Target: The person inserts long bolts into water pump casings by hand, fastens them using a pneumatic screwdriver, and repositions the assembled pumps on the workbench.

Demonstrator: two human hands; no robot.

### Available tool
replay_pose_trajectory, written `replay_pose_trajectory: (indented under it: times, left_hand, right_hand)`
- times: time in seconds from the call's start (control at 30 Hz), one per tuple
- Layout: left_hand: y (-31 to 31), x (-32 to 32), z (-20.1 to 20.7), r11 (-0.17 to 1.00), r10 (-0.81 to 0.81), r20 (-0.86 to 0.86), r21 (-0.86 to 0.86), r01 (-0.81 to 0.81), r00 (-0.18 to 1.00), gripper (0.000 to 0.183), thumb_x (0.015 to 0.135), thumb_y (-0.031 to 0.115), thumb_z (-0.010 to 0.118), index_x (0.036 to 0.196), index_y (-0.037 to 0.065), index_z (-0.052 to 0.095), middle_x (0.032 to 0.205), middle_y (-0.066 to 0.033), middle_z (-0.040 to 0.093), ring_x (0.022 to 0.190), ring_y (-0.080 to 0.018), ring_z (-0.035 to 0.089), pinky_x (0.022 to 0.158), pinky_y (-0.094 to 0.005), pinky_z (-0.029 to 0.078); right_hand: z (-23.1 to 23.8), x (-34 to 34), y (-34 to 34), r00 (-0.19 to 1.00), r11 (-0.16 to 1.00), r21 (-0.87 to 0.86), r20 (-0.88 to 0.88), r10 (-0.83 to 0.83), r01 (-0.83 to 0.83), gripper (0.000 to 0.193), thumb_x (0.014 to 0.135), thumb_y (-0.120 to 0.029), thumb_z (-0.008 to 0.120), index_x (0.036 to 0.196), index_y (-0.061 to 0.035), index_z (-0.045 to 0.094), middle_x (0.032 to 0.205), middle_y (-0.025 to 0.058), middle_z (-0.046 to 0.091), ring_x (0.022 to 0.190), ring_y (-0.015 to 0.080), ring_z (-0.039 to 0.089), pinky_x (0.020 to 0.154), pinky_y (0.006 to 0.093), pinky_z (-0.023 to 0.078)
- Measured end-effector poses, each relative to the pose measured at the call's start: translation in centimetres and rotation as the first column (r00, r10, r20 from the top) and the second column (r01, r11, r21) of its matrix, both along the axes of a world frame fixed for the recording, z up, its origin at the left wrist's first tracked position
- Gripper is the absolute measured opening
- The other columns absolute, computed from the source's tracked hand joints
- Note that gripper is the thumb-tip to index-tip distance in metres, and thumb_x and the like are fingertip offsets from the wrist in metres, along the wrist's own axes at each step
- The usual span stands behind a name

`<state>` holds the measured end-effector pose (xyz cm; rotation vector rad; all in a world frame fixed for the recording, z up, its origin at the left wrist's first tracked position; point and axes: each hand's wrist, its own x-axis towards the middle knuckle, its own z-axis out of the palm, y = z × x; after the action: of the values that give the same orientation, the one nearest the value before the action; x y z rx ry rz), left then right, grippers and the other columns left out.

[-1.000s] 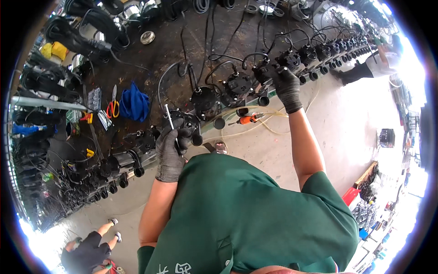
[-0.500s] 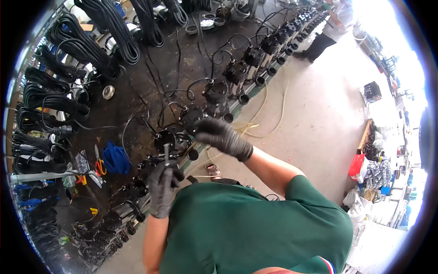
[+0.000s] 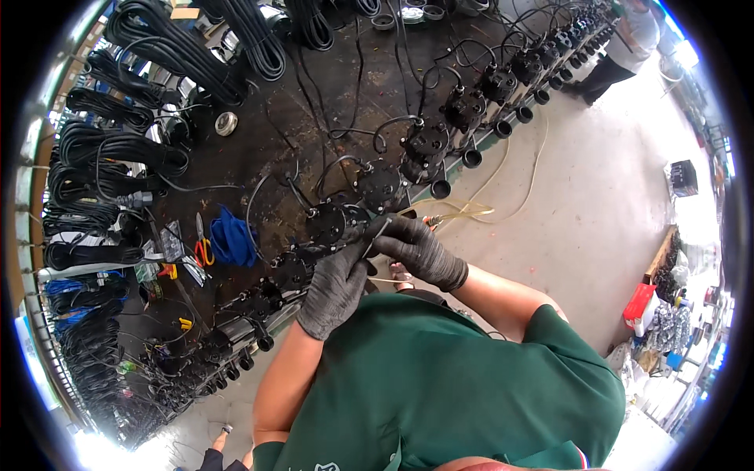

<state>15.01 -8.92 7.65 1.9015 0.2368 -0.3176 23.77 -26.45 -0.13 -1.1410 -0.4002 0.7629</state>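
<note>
My two hands, in dark grey gloves, meet over the row of black pump-like units at the bench's near edge. Between them slants a thin metal rod (image 3: 379,235). My left hand (image 3: 334,290) is closed, and the rod's lower end runs into its fingers. From the right, my right hand (image 3: 424,253) comes in with its fingers pinched close by the rod; what lies in the pinch is hidden. Just beyond my left fingers is a round black unit (image 3: 336,223) with a cable rising from its top. Another black unit (image 3: 382,187) stands farther along the row.
Coiled black cables (image 3: 177,47) fill the bench's far left side. Orange-handled scissors (image 3: 204,250) lie beside a blue cloth (image 3: 232,238). Pale hoses (image 3: 471,208) hang over the floor at the right. A person (image 3: 628,43) stands at the row's far end.
My hands have come together; before, they were apart, the left holding a metal tool upright and the right spread over a unit. The view has shifted, moving the bench rightward and down in the picture.
</note>
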Motion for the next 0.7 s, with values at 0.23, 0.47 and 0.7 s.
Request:
replay_pose_trajectory:
  times: [0.23,0.47,0.7]
  left_hand:
    - [3.0,-0.7,-3.3,0.932,-0.047,0.211,0.361,-0.033,0.976,0.029,0.099,0.015,0.056,0.122,0.0,0.067,0.092,-0.0148,0.072,0.077,-0.0263,0.07,0.073,-0.0379,0.055]
    - [9.8,-5.0,-5.0,0.337,0.054,0.462,0.826,-0.452,0.885,0.04,0.096,0.022,0.06,0.13,0.0,0.06,0.129,-0.0247,0.059,0.123,-0.0435,0.051,0.109,-0.0553,0.035]
    - [10.8,-5.9,-10.7,0.452,0.199,0.419,0.763,-0.462,0.886,0.058,0.097,0.02,0.052,0.146,-0.009,0.04,0.115,-0.0257,0.066,0.101,-0.0433,0.064,0.091,-0.05,0.047]
  right_hand:
    - [1.9,3.3,-0.2,0.992,0.994,-0.063,-0.081,-0.099,0.094,0.02,0.104,-0.014,0.062,0.12,-0.0022,0.062,0.093,0.0031,0.067,0.083,0.0088,0.06,0.073,0.0268,0.052]
    - [4.9,18.0,-6.5,0.486,0.725,0.095,0.683,-0.546,0.682,0.009,0.104,-0.006,0.056,0.109,-0.0021,0.063,0.093,0.0047,0.07,0.076,0.0102,0.064,0.068,0.0261,0.053]
    - [-1.0,23.8,-5.9,0.502,0.718,-0.215,0.839,-0.21,0.661,0.005,0.098,-0.005,0.062,0.102,-0.0054,0.064,0.082,0.0068,0.067,0.074,0.0146,0.066,0.067,0.0297,0.054]
